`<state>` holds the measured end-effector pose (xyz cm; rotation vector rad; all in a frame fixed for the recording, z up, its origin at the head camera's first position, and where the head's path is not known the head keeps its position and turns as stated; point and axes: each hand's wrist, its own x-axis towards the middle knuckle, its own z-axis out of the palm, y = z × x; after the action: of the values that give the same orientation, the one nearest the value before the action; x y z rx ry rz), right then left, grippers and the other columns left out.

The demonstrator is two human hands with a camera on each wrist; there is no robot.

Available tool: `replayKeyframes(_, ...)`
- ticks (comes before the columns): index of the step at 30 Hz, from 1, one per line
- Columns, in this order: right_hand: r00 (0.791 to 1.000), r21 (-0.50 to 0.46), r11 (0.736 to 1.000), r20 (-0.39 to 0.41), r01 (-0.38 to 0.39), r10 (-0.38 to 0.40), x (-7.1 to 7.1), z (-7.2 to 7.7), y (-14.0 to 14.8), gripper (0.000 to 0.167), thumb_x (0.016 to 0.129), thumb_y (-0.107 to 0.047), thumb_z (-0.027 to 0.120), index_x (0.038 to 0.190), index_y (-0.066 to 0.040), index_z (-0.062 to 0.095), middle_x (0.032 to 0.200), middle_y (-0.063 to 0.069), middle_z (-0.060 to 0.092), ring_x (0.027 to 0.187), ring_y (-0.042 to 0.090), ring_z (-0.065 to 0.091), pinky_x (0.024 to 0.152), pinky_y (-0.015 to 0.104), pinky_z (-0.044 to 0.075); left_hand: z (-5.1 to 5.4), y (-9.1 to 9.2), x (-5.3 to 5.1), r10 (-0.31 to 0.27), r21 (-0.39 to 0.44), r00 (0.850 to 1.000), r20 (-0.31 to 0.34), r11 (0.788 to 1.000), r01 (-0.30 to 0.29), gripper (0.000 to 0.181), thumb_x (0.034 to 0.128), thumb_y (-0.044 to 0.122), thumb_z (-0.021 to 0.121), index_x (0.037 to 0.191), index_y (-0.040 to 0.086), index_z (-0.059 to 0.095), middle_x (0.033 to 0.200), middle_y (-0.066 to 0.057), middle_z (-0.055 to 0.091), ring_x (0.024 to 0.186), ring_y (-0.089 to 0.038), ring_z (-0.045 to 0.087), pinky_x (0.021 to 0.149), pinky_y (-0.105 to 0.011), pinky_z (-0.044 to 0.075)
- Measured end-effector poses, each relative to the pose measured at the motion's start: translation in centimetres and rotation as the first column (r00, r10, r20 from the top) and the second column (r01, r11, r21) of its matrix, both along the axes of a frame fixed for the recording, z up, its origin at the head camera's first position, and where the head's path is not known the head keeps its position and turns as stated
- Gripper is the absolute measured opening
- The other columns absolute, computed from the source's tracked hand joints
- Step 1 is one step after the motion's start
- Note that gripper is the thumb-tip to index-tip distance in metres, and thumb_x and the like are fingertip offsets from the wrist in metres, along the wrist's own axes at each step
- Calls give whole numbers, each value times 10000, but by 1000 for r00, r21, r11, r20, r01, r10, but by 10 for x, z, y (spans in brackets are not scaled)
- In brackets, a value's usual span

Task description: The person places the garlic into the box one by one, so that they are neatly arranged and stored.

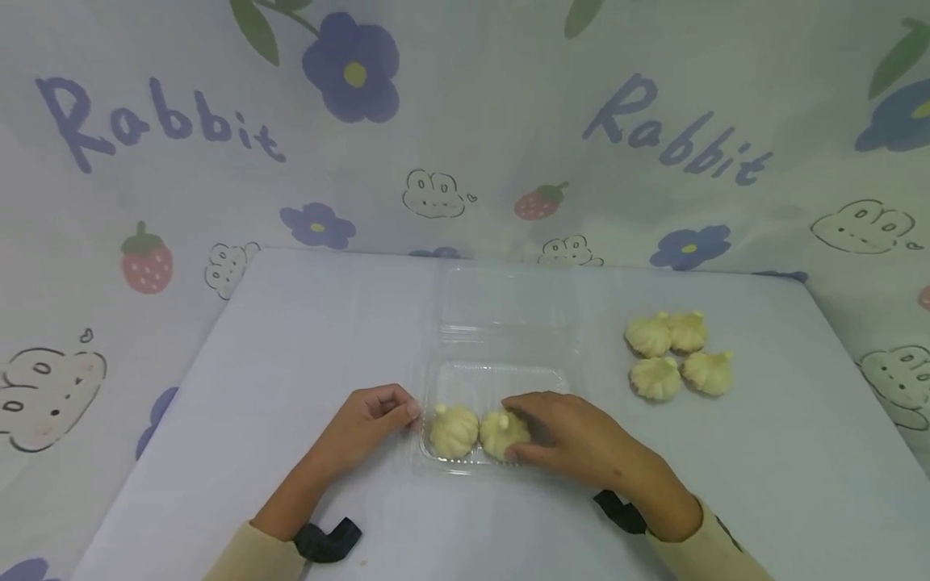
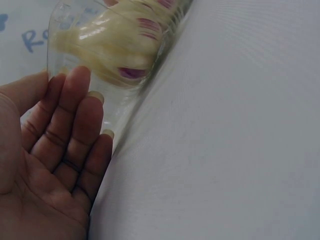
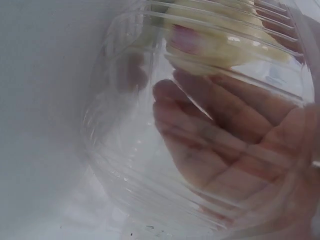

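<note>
A clear plastic clamshell box (image 1: pixel 501 379) lies unfolded in front of me, its lid (image 1: pixel 504 298) laid back toward the wall. Two pale garlic bulbs sit side by side along the near wall of its base: a left bulb (image 1: pixel 454 433) and a right bulb (image 1: pixel 498 436). My left hand (image 1: pixel 372 418) pinches the box's left rim between thumb and fingers. With thumb and fingers around it, my right hand (image 1: pixel 581 436) grips the right bulb inside the base. Purple streaks show on the left bulb (image 2: pixel 115 42) in the left wrist view. Through the plastic, the right wrist view shows the right bulb (image 3: pixel 212 42).
Several more garlic bulbs (image 1: pixel 683 355) lie grouped on the white table (image 1: pixel 305 323) to the right of the box. A patterned cloth (image 1: pixel 465 105) hangs behind the table's far edge. Black wrist mounts (image 1: pixel 328 541) are strapped near both sleeves.
</note>
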<state>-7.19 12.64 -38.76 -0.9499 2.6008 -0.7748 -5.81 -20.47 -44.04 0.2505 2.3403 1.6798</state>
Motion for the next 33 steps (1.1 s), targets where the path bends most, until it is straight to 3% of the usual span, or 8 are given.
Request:
replayKeyframes(11, 997, -8, 1000, -81, 20, -21, 5, 8, 12, 579, 950, -431, 780, 1396, -87, 647, 1366, 7, 670, 1282, 219, 621, 1045, 453, 495, 0, 2, 2, -5, 7, 1000, 9, 1000, 5, 197, 1042, 279, 670, 920, 133, 725, 885, -10, 719, 887, -199, 637, 812, -280, 498)
replayKeyframes(19, 988, -1, 993, -101, 119, -119, 6, 23, 33, 593, 950, -454, 771, 1418, -116, 635, 1385, 2, 659, 1290, 255, 618, 1044, 507, 491, 3, 2, 1, -1, 3, 1000, 2, 1000, 1, 180, 1037, 266, 677, 926, 134, 729, 879, -4, 716, 873, -195, 638, 801, -277, 501)
replayKeyframes(29, 957, -70, 972, -174, 223, -232, 8, 37, 71, 510, 956, -349, 791, 1403, -163, 632, 1371, -14, 665, 1265, 248, 634, 982, 504, 524, 1, 0, -1, 9, -14, 1000, 11, 1000, -8, 218, 1037, 309, 677, 919, 132, 727, 886, -22, 719, 884, -207, 639, 809, -277, 490)
replayKeyframes(33, 937, -71, 960, -212, 270, -279, 8, 40, 85, 507, 949, -323, 802, 1397, -152, 635, 1352, 0, 677, 1172, 274, 684, 920, 510, 544, 1, -1, -1, 12, -13, 1000, 8, 1000, -12, 219, 1035, 300, 681, 911, 124, 724, 881, -26, 719, 877, -199, 639, 806, -277, 490)
